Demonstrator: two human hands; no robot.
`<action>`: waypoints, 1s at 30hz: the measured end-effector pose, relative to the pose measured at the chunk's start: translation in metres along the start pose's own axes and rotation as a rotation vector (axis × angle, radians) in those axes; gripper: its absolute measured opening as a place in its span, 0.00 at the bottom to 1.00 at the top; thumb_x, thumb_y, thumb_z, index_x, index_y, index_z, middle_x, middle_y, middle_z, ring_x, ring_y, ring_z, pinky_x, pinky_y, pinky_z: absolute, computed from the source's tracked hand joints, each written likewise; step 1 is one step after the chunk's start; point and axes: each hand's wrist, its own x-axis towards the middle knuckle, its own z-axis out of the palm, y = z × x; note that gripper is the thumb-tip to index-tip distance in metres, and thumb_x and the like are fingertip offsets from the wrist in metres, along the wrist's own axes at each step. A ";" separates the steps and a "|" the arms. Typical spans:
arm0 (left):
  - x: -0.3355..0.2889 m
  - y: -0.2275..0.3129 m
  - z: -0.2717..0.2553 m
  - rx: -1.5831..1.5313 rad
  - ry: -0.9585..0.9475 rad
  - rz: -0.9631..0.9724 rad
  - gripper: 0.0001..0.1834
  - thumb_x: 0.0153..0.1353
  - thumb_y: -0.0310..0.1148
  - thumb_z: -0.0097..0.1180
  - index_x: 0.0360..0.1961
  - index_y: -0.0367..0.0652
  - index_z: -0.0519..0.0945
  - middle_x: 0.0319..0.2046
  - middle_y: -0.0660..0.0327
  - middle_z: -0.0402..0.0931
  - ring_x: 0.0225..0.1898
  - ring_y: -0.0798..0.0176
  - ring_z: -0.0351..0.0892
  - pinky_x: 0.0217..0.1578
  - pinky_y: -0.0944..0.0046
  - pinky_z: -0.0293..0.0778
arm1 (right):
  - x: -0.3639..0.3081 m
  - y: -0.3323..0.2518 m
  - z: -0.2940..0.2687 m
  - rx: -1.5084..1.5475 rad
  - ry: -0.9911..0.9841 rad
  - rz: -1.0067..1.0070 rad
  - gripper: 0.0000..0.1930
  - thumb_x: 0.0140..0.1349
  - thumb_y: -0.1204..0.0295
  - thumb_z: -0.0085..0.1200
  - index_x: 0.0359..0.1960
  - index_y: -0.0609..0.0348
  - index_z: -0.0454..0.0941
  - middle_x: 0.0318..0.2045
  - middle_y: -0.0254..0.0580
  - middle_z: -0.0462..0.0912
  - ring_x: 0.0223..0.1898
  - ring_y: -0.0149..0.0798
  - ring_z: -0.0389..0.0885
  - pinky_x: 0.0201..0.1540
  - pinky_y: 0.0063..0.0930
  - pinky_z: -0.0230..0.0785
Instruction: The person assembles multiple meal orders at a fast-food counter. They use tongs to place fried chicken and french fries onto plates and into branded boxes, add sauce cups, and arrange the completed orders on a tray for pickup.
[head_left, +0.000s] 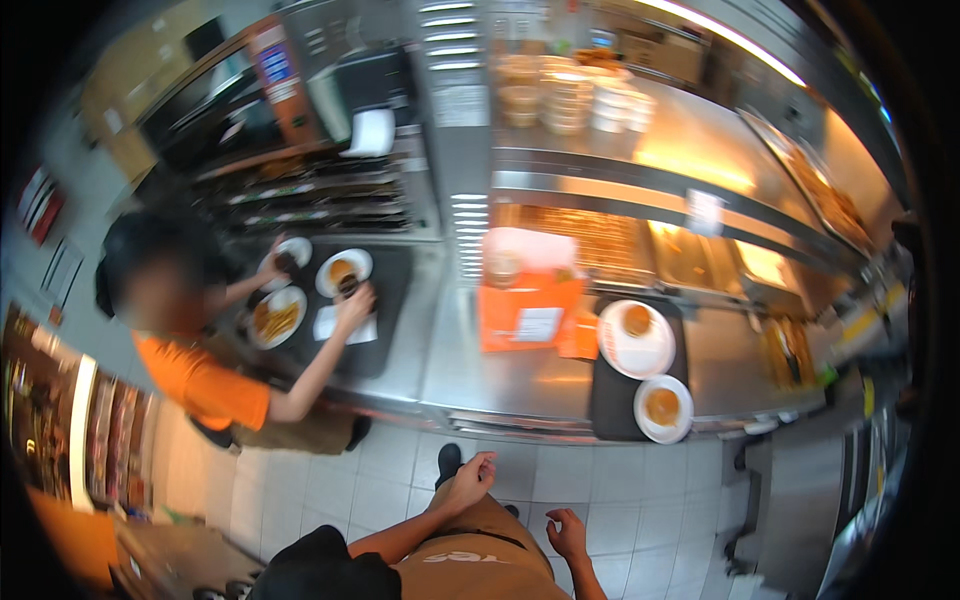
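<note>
My left hand (472,482) hangs in front of my body over the floor, short of the steel counter (540,395), its fingers loosely bent and nothing visible in it. Lower and to the right is my right hand (567,532), also without anything seen in it, fingers bent and apart. Nearest ahead of them, a black tray (612,400) lies on the counter with two white plates: a large plate (655,358) bearing a cup of orange-brown food, and a bowl (664,408) of similar food. Beside that tray stands an orange paper bag (530,310).
At the left, a co-worker in an orange shirt (200,375) handles dark cups over a black tray (390,335) with several plates. Heated food pans (690,262) line the counter's back. Stacked tubs (565,95) stand on the shelf above. Wheeled steel equipment (800,490) is at the right.
</note>
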 end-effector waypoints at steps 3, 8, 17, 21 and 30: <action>0.011 0.049 0.034 0.026 -0.218 0.051 0.16 0.62 0.24 0.54 0.52 0.42 0.77 0.34 0.62 0.78 0.35 0.69 0.79 0.40 0.68 0.76 | -0.003 0.010 -0.042 0.076 0.110 0.049 0.08 0.54 0.75 0.58 0.36 0.53 0.83 0.31 0.40 0.83 0.32 0.44 0.83 0.35 0.36 0.76; 0.078 0.152 0.057 0.121 -0.150 0.239 0.10 0.61 0.23 0.55 0.43 0.40 0.81 0.30 0.62 0.78 0.30 0.71 0.77 0.33 0.67 0.74 | 0.039 -0.007 -0.088 0.203 0.287 0.095 0.07 0.57 0.78 0.58 0.37 0.57 0.83 0.26 0.41 0.82 0.23 0.36 0.79 0.28 0.27 0.71; 0.301 0.347 0.066 0.040 0.600 0.915 0.04 0.57 0.22 0.58 0.35 0.38 0.78 0.28 0.59 0.75 0.30 0.63 0.74 0.34 0.64 0.70 | 0.077 0.043 -0.177 0.289 0.396 0.083 0.07 0.59 0.82 0.54 0.38 0.62 0.82 0.27 0.39 0.83 0.26 0.27 0.77 0.29 0.24 0.69; 0.369 0.352 -0.111 -0.131 1.233 0.825 0.07 0.58 0.21 0.55 0.33 0.41 0.70 0.31 0.67 0.63 0.31 0.72 0.62 0.36 0.71 0.63 | 0.041 0.109 -0.230 -0.005 0.548 0.367 0.09 0.65 0.71 0.53 0.40 0.61 0.84 0.27 0.42 0.82 0.25 0.34 0.73 0.30 0.29 0.69; 0.452 0.287 -0.361 1.595 1.398 0.015 0.13 0.59 0.38 0.56 0.46 0.58 0.83 0.67 0.52 0.63 0.69 0.42 0.58 0.58 0.35 0.64 | 0.104 0.124 -0.354 -0.009 0.421 0.270 0.05 0.61 0.79 0.53 0.26 0.65 0.76 0.14 0.36 0.71 0.17 0.26 0.66 0.20 0.26 0.56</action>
